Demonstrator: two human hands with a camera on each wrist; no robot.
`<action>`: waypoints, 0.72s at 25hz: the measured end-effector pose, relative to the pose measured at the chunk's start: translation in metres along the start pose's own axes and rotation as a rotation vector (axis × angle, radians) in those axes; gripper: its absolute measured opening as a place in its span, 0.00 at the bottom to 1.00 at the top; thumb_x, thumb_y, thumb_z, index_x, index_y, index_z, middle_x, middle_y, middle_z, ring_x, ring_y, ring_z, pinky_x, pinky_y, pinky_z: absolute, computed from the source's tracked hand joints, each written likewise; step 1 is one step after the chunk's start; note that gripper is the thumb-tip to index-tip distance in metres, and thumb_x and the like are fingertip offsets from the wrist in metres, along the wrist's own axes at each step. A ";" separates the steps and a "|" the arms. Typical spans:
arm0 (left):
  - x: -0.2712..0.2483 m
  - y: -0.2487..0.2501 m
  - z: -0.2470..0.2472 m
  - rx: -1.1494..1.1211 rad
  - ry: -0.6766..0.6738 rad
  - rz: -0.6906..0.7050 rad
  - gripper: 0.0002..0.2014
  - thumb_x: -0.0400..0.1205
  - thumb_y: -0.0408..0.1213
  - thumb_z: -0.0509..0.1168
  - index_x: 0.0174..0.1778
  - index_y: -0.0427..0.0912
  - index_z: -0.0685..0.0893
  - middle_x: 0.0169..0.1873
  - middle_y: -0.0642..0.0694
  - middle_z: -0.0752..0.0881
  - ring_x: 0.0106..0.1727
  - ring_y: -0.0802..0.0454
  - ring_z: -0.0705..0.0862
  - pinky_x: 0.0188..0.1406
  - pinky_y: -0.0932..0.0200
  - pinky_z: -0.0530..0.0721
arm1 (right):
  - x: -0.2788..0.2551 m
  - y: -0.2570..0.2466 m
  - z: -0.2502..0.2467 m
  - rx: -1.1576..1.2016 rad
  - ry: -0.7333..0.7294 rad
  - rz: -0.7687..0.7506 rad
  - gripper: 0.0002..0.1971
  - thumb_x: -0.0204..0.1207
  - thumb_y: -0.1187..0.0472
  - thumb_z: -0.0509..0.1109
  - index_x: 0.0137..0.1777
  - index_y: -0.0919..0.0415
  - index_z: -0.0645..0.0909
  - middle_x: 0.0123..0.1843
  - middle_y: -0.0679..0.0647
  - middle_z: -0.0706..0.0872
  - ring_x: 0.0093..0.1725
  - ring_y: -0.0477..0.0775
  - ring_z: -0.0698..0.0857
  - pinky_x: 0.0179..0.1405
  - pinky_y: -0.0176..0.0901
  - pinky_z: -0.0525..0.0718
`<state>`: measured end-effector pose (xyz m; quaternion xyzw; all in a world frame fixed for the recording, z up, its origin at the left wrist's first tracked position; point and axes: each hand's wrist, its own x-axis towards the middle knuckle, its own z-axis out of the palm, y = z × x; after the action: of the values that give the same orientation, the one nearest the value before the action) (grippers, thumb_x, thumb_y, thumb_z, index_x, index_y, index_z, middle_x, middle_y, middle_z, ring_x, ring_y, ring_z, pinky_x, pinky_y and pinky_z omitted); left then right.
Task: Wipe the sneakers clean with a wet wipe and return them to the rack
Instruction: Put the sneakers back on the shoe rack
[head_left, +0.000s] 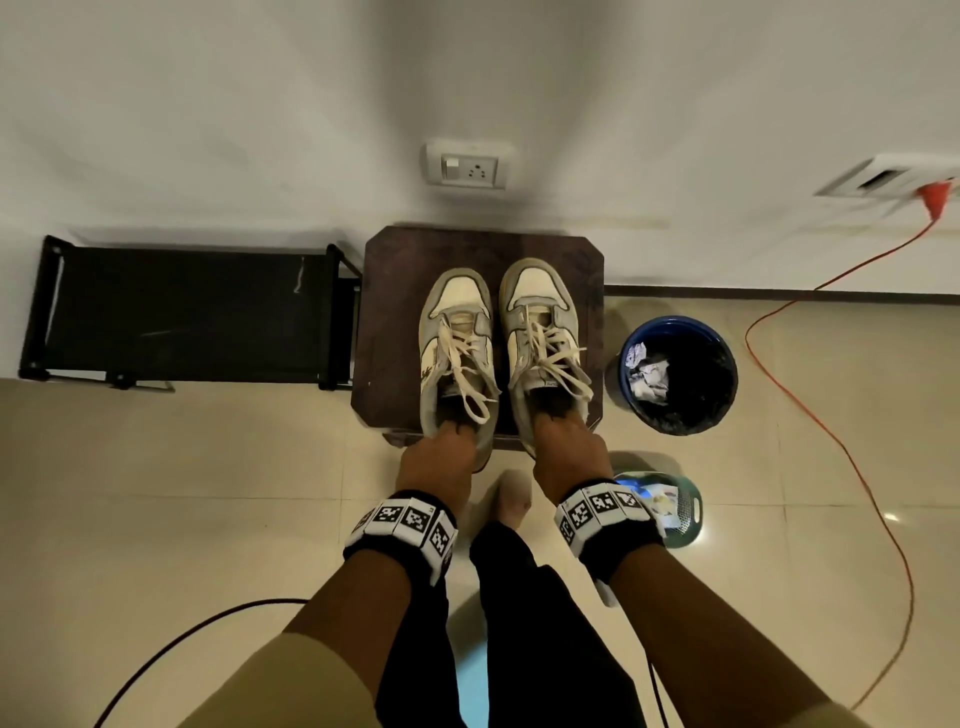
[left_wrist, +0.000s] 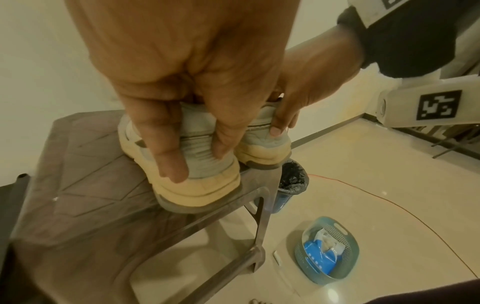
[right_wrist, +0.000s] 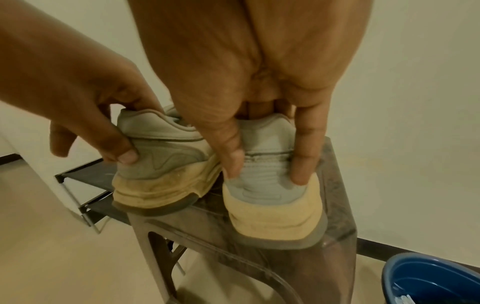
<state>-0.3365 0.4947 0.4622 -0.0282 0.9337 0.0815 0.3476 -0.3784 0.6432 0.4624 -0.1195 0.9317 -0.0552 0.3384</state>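
Note:
Two grey and cream sneakers stand side by side on a brown plastic stool (head_left: 389, 312), toes toward the wall. My left hand (head_left: 441, 452) grips the heel of the left sneaker (head_left: 457, 343), fingers inside the collar and thumb on the back (left_wrist: 171, 156). My right hand (head_left: 569, 447) grips the heel of the right sneaker (head_left: 545, 338) the same way (right_wrist: 270, 179). The left sneaker (right_wrist: 161, 170) overhangs the stool's near edge a little. The black shoe rack (head_left: 187, 312) stands to the left of the stool, its top shelf bare.
A blue bin (head_left: 680, 374) lined with a black bag holds crumpled wipes right of the stool. A teal basket (left_wrist: 328, 253) with a blue wipes pack sits on the tiled floor near my right wrist. An orange cable (head_left: 831, 415) runs across the floor at right.

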 end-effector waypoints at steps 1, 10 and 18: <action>-0.006 -0.002 -0.003 -0.003 0.007 -0.004 0.13 0.84 0.32 0.56 0.64 0.39 0.75 0.61 0.40 0.79 0.56 0.35 0.85 0.47 0.46 0.82 | -0.006 -0.003 -0.002 -0.017 0.009 -0.026 0.12 0.74 0.68 0.65 0.58 0.62 0.76 0.56 0.61 0.83 0.57 0.65 0.82 0.47 0.52 0.81; -0.091 -0.047 -0.023 -0.028 0.104 -0.037 0.10 0.83 0.35 0.58 0.56 0.42 0.82 0.55 0.43 0.84 0.50 0.38 0.86 0.43 0.54 0.79 | -0.071 -0.071 -0.011 -0.061 0.079 -0.225 0.09 0.80 0.60 0.61 0.57 0.61 0.78 0.54 0.59 0.86 0.55 0.63 0.82 0.41 0.47 0.76; -0.161 -0.165 -0.024 -0.055 0.278 -0.090 0.10 0.83 0.36 0.58 0.56 0.44 0.82 0.56 0.44 0.84 0.51 0.38 0.86 0.46 0.52 0.80 | -0.105 -0.195 -0.011 -0.149 0.132 -0.315 0.09 0.81 0.59 0.60 0.56 0.61 0.78 0.53 0.59 0.86 0.54 0.64 0.83 0.42 0.48 0.77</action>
<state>-0.2120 0.3273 0.5633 -0.0904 0.9680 0.0871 0.2175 -0.2709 0.4823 0.5713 -0.2849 0.9231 -0.0458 0.2541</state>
